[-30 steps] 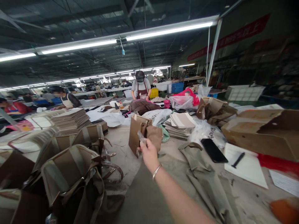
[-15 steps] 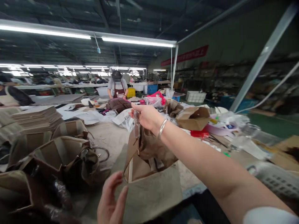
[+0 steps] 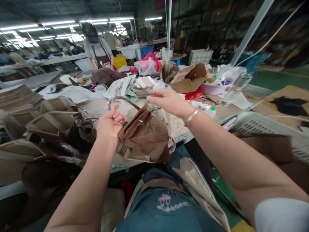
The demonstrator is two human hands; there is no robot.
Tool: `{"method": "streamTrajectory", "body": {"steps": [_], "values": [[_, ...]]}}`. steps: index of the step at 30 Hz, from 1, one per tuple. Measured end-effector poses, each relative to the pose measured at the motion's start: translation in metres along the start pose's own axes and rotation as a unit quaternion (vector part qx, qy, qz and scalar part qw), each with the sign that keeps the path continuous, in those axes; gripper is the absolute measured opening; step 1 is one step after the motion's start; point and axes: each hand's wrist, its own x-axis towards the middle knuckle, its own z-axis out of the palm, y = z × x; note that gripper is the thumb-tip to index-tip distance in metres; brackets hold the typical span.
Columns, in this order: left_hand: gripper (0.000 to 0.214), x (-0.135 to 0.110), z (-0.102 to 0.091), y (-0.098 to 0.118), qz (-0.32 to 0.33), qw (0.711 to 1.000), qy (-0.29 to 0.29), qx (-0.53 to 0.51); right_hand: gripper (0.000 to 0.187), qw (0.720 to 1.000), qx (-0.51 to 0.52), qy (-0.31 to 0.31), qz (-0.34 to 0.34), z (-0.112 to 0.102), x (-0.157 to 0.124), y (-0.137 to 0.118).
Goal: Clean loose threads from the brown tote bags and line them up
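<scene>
My left hand (image 3: 109, 124) is closed on the top edge of a brown handbag (image 3: 145, 137), near its plastic-wrapped handle (image 3: 122, 99). The bag hangs at the near edge of the worktable (image 3: 101, 106), above my lap. My right hand (image 3: 169, 100) hovers just above and behind the bag, fingers stretched out to the left, holding nothing I can see. A bracelet sits on that wrist.
Several brown and beige bags (image 3: 55, 119) crowd the table at left. A white basket (image 3: 263, 127) stands at right. Cardboard pieces (image 3: 189, 80), plastic bags and stacked sheets (image 3: 143, 85) lie further back. A person in an apron (image 3: 98, 51) works across the table.
The bag has come from the table's middle to its near edge. My left hand rose and gripped the bag's top; my right hand let go and opened. The view tilted down.
</scene>
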Motion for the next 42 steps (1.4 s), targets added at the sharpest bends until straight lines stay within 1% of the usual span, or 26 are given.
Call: {"method": "streamTrajectory", "body": {"steps": [1,2,3,5,7,9,11,13,16,18,20,22,25,27,28,30,31,33,35,36,37,38,40,41,42], "values": [[0.013,0.002,-0.004,0.003,-0.005,1.000,0.007,-0.005,0.031,0.999,-0.047,0.010,-0.021,-0.017,-0.012,0.013],[0.016,0.004,-0.007,0.005,-0.011,1.000,0.012,-0.012,0.040,0.996,-0.080,0.034,-0.021,-0.032,-0.024,0.029],[0.019,0.007,-0.009,0.006,-0.014,1.000,0.017,-0.021,0.049,0.993,-0.099,0.061,0.003,-0.044,-0.038,0.048],[0.022,0.012,-0.011,0.008,-0.013,0.999,0.023,-0.040,0.062,0.987,-0.087,0.105,0.086,-0.059,-0.067,0.090],[0.023,0.016,-0.010,0.007,-0.006,0.998,0.022,-0.054,0.068,0.974,-0.048,0.116,0.186,-0.060,-0.098,0.130],[0.023,0.019,-0.008,0.006,-0.005,0.998,0.027,-0.063,0.066,0.953,0.011,0.123,0.276,-0.052,-0.126,0.160],[0.023,0.020,-0.007,0.005,-0.008,0.997,0.034,-0.069,0.059,0.923,0.091,0.137,0.347,-0.039,-0.145,0.179],[0.024,0.020,-0.006,0.004,-0.007,0.997,0.038,-0.074,0.051,0.896,0.184,0.140,0.380,-0.028,-0.154,0.189],[0.024,0.019,-0.007,0.004,-0.003,0.996,0.041,-0.082,0.032,0.869,0.299,0.113,0.378,-0.017,-0.154,0.193],[0.023,0.018,-0.008,0.004,-0.004,0.995,0.040,-0.088,0.017,0.860,0.344,0.085,0.367,-0.015,-0.150,0.195],[0.022,0.016,-0.008,0.001,-0.007,0.995,0.036,-0.095,0.007,0.854,0.369,0.067,0.360,-0.014,-0.148,0.198],[0.020,0.014,-0.007,-0.003,-0.011,0.994,0.029,-0.102,0.008,0.851,0.374,0.068,0.362,-0.013,-0.147,0.202],[0.017,0.011,-0.004,-0.013,-0.019,0.993,0.020,-0.113,0.010,0.847,0.377,0.086,0.366,-0.008,-0.146,0.206],[0.016,0.011,-0.001,-0.014,-0.026,0.992,0.017,-0.120,0.010,0.837,0.394,0.105,0.366,-0.005,-0.142,0.202],[0.017,0.012,-0.001,-0.010,-0.029,0.992,0.015,-0.123,0.011,0.833,0.405,0.116,0.359,-0.006,-0.138,0.198],[0.019,0.016,-0.003,0.005,-0.023,0.992,0.009,-0.127,0.010,0.831,0.428,0.145,0.324,-0.015,-0.125,0.182],[0.020,0.018,-0.007,0.016,-0.014,0.991,0.006,-0.130,0.010,0.832,0.445,0.155,0.292,-0.023,-0.117,0.172],[0.021,0.022,-0.017,0.039,0.012,0.990,0.009,-0.139,0.014,0.833,0.489,0.157,0.207,-0.047,-0.101,0.148],[0.024,0.025,-0.031,0.052,0.029,0.988,0.023,-0.153,0.023,0.834,0.517,0.138,0.138,-0.071,-0.087,0.126],[0.027,0.027,-0.037,0.053,0.029,0.987,0.038,-0.152,0.026,0.839,0.513,0.129,0.130,-0.081,-0.081,0.117],[0.030,0.028,-0.042,0.050,0.019,0.989,0.057,-0.138,0.027,0.847,0.496,0.128,0.142,-0.089,-0.075,0.111],[0.034,0.029,-0.045,0.044,0.008,0.989,0.071,-0.132,0.025,0.855,0.471,0.134,0.169,-0.094,-0.069,0.106],[0.037,0.028,-0.047,0.029,-0.024,0.989,0.076,-0.123,0.020,0.870,0.422,0.148,0.208,-0.099,-0.060,0.101],[0.036,0.027,-0.045,0.023,-0.031,0.989,0.068,-0.125,0.018,0.878,0.406,0.147,0.206,-0.100,-0.057,0.099],[0.034,0.025,-0.042,0.020,-0.031,0.990,0.053,-0.129,0.017,0.887,0.397,0.142,0.188,-0.101,-0.054,0.097]]}}
